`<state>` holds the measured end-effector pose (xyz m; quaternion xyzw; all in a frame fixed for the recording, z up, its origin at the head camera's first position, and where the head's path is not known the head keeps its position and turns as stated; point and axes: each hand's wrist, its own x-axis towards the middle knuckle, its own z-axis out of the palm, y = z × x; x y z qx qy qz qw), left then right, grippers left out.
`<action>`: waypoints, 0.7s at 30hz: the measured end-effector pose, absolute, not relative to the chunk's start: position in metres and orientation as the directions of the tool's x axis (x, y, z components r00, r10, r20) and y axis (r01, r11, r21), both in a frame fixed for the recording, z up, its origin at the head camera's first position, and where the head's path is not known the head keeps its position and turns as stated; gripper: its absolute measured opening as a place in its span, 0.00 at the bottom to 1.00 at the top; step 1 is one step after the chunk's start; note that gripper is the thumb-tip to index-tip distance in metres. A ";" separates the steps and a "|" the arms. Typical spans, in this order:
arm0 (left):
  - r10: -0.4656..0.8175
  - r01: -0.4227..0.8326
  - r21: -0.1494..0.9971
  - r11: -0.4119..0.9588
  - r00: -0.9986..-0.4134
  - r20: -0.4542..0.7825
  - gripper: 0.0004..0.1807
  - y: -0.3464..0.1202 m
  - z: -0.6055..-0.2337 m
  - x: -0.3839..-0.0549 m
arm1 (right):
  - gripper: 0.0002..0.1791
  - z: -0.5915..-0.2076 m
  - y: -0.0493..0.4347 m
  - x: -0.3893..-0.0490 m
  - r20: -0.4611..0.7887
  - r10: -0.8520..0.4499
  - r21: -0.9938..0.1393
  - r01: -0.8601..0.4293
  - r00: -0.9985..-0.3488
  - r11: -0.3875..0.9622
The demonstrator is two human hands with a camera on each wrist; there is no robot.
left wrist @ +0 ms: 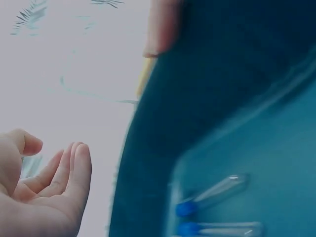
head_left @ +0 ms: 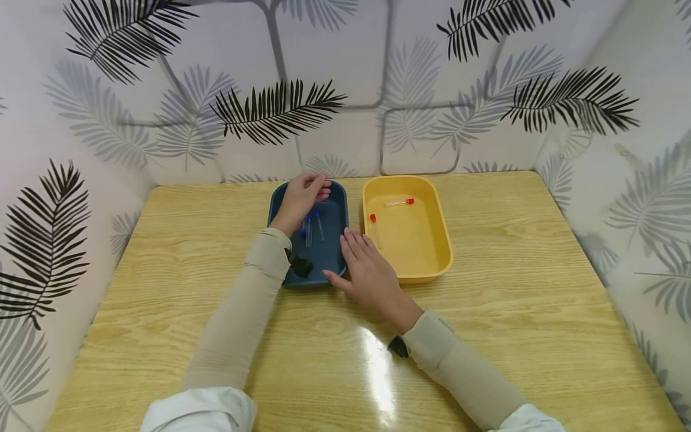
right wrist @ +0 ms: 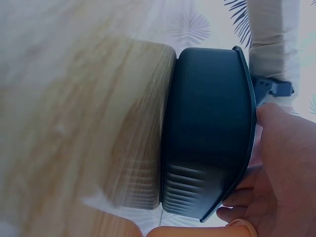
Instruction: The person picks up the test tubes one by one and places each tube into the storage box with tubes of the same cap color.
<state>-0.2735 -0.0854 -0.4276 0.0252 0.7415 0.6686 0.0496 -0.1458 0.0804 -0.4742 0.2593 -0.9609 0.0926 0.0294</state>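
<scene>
A dark blue plastic bin (head_left: 332,258) holds several clear tubes with blue caps, including a blue-capped tube (left wrist: 219,195) near its wall in the left wrist view. Over the bin's far part hangs my left hand (head_left: 305,195), fingers loosely bent and apart from the thumb, with nothing visible between them. My right hand (head_left: 372,276) lies at the bin's near right corner. Its fairly straight fingers (head_left: 353,243) rest along the right rim, and the thumb touches the front rim. In the right wrist view, the thumb meets the rim of the tilted-looking bin.
Right of the blue bin stands a yellow bin (head_left: 448,255) with two red-capped tubes, one tube (head_left: 399,203) at the back and another tube (head_left: 375,230) along the left wall. Both bins stand on a wood-grain table (head_left: 502,288). Leaf-patterned sheeting (head_left: 335,144) rises behind it.
</scene>
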 end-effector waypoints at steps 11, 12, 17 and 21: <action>0.140 0.159 0.971 0.176 -0.981 0.135 0.20 -0.114 -0.394 -0.235 | 0.47 -0.473 0.082 -0.148 0.091 -0.488 -0.160 -0.496 -0.868 0.853; 0.139 0.173 0.966 0.193 -0.979 0.148 0.20 -0.118 -0.393 -0.231 | 0.47 -0.473 0.082 -0.148 0.092 -0.487 -0.162 -0.496 -0.869 0.853; 0.135 0.227 0.919 0.323 -0.972 0.193 0.20 -0.139 -0.389 -0.212 | 0.45 -0.470 0.082 -0.148 0.169 -0.483 -0.200 -0.509 -0.859 0.837; 0.111 0.249 0.858 0.449 -0.968 0.223 0.21 -0.158 -0.389 -0.197 | 0.39 -0.464 0.084 -0.146 0.319 -0.468 -0.247 -0.549 -0.824 0.799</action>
